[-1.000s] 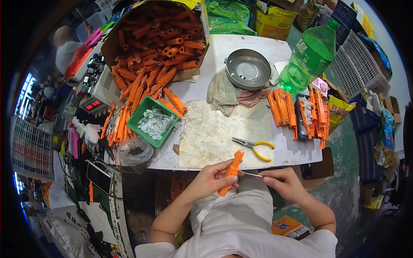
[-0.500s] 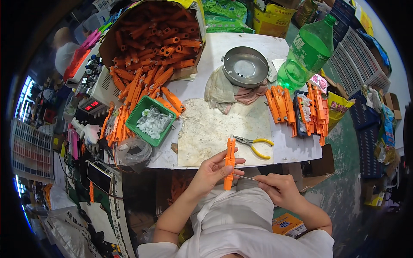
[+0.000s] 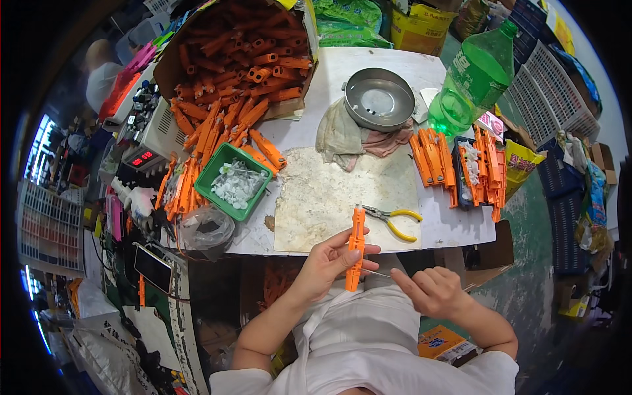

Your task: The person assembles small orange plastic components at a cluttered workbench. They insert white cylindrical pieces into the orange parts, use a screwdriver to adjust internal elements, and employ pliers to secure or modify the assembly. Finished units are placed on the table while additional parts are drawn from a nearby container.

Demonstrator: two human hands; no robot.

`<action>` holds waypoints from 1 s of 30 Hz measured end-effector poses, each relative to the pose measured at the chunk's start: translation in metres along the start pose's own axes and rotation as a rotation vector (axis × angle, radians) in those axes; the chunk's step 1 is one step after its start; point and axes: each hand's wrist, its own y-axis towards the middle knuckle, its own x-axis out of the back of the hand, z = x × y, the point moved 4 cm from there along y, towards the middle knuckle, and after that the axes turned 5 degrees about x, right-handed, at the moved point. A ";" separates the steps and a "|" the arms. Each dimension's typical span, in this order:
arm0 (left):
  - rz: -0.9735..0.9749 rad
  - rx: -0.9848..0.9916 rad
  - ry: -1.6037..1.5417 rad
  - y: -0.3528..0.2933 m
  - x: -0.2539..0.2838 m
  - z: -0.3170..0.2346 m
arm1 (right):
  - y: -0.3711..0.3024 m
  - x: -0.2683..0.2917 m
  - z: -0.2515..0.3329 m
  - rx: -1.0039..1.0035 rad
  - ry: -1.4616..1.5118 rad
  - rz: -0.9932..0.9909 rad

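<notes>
Orange plastic, long and narrow: the piece point(image 3: 356, 243) looks light and stiff, perhaps slightly slippery, hardly fragile, and its sides near mid-length seem the best place to take hold. It points to twelve o'clock, its lower end over my lap point(image 3: 375, 322), its top past the six o'clock edge of the table point(image 3: 454, 230). My left hand point(image 3: 326, 266) pinches it between thumb and fingers. From its lower half a thin metal rod point(image 3: 380, 272) runs toward four o'clock, ending by my right hand point(image 3: 434, 291); whether that hand grips it I can't tell. A second ago the piece leaned toward one o'clock. Half a second ago my right fingers pinched the rod; now the forefinger stretches out, the others curled.
</notes>
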 end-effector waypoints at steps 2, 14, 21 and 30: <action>0.009 0.026 -0.037 0.000 -0.001 -0.002 | -0.002 0.004 -0.011 -0.039 0.118 -0.061; 0.189 -0.033 -0.029 0.005 -0.006 0.008 | 0.043 -0.048 -0.063 -0.740 1.720 -0.463; -0.110 -0.821 0.220 -0.001 0.003 0.025 | 0.038 -0.081 -0.027 -0.897 1.691 -0.373; -0.273 -0.750 0.592 -0.006 0.025 0.008 | 0.028 0.011 -0.021 -0.336 0.319 -0.423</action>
